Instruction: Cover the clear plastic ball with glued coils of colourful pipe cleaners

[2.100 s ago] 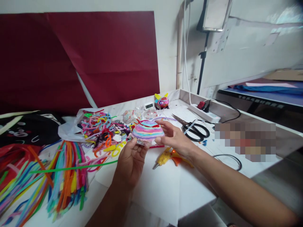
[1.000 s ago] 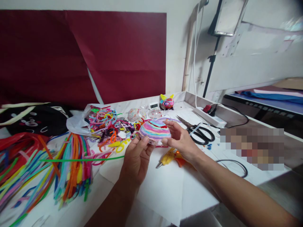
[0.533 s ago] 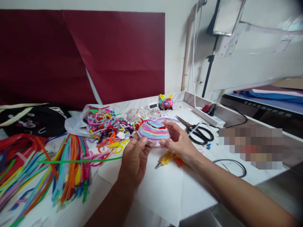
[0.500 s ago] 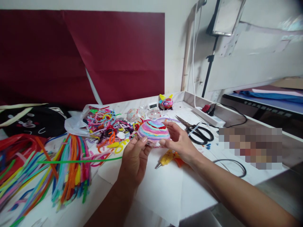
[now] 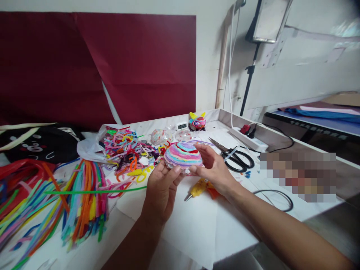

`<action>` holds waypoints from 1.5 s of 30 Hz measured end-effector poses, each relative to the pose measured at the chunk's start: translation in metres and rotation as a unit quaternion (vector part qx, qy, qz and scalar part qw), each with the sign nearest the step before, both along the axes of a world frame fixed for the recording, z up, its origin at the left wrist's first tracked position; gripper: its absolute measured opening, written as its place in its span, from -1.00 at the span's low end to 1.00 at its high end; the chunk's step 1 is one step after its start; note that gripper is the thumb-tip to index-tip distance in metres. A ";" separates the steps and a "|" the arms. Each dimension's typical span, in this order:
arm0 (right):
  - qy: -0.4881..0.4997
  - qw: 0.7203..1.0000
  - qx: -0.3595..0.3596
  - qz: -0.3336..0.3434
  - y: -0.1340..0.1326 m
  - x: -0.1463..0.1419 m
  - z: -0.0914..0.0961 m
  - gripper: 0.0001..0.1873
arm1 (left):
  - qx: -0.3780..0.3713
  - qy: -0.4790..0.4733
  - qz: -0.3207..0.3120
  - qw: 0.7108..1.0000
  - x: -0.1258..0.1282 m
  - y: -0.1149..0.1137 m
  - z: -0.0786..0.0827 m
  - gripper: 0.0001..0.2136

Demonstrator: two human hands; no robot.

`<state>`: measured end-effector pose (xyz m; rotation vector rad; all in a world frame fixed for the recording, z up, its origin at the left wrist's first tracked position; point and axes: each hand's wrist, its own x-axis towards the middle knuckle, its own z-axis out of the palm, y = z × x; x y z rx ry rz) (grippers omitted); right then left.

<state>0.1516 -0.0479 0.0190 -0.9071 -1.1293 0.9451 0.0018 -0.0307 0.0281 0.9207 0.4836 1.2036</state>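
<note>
Both my hands hold a dome-shaped piece [image 5: 182, 154] wrapped in striped pink, blue, purple and red pipe cleaners, a little above the white table [image 5: 197, 225]. My left hand [image 5: 161, 187] grips its near left edge with thumb and fingers. My right hand [image 5: 214, 168] cups its right side, fingers curled around it. A loose purple pipe-cleaner end [image 5: 204, 143] trails from the dome's top toward the right.
A yellow glue gun [image 5: 200, 187] lies under my right wrist. Black scissors [image 5: 235, 157] and a power strip [image 5: 249, 138] lie to the right. Cut pipe-cleaner bits [image 5: 126, 150] and long coloured pipe cleaners [image 5: 56, 202] cover the left. A finished horned ball [image 5: 197, 122] stands at the back.
The dome has stayed between both hands with only slight turning. My left thumb has shifted a little further along its near edge. The view has moved slightly leftward since the oldest frame.
</note>
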 end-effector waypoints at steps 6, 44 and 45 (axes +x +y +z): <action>0.005 1.000 0.011 -0.008 0.000 -0.002 -0.002 -0.26 | -0.010 -0.001 0.013 1.000 0.000 0.001 0.000 -0.48; -0.006 0.998 0.027 -0.060 0.000 -0.011 -0.014 -0.31 | 0.041 0.018 0.006 0.999 0.008 -0.006 -0.003 -0.48; -0.006 0.998 0.027 -0.061 0.000 -0.011 -0.014 -0.31 | 0.039 0.017 0.007 0.999 0.008 -0.006 -0.003 -0.48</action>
